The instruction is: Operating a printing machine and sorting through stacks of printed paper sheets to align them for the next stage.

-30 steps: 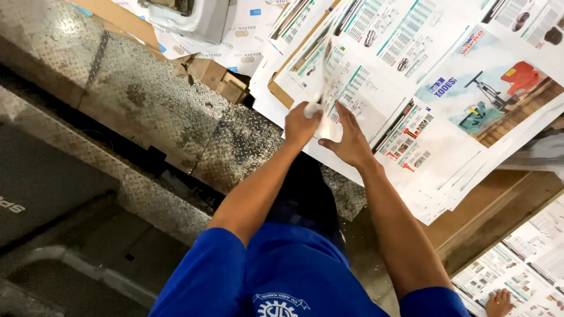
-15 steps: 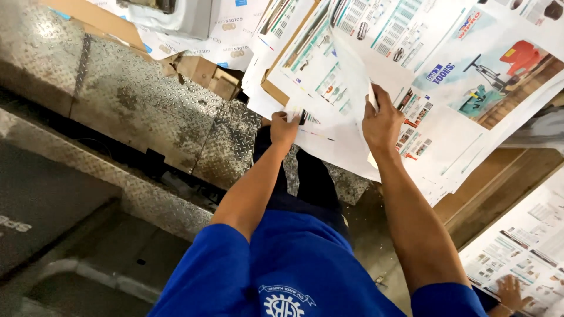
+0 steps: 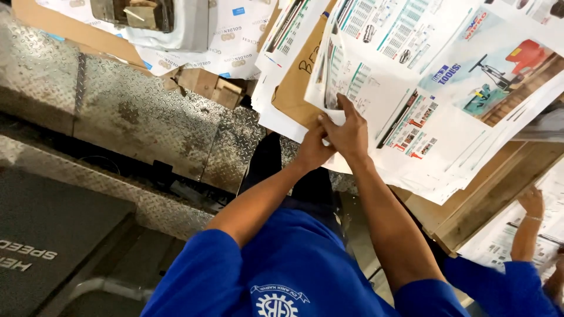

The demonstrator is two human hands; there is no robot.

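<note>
Because both hands meet at one small spot on the near edge of the paper stack (image 3: 411, 105), the hold looks thin for so broad a load. Nearest the camera, the blue shirt (image 3: 305, 276) fills the lower frame and both bare forearms reach up and away from it. The left hand (image 3: 311, 149) is closed, its fingers pinching the edge of the printed sheet (image 3: 367, 88) that lies on top of the stack. The right hand (image 3: 351, 130) lies over the same sheet with fingers curled and the forefinger stretched up along the paper, pressing it down.

The sheets are large and glossy, and they are fanned out unevenly, overhanging a brown cardboard sheet (image 3: 294, 88) and a wooden board (image 3: 499, 188) below. A pinch at one corner could crease or tear the top sheet, or drag the neighbouring sheets askew so that some slide off toward the steel tread plate (image 3: 141, 117). Loose paper edges could also nick a fingertip.

Further right, another person's hand (image 3: 531, 202), on a blue-sleeved arm, rests on a second spread of sheets, well apart. At the far top, a grey machine part (image 3: 153, 23) sits on more paper.
</note>
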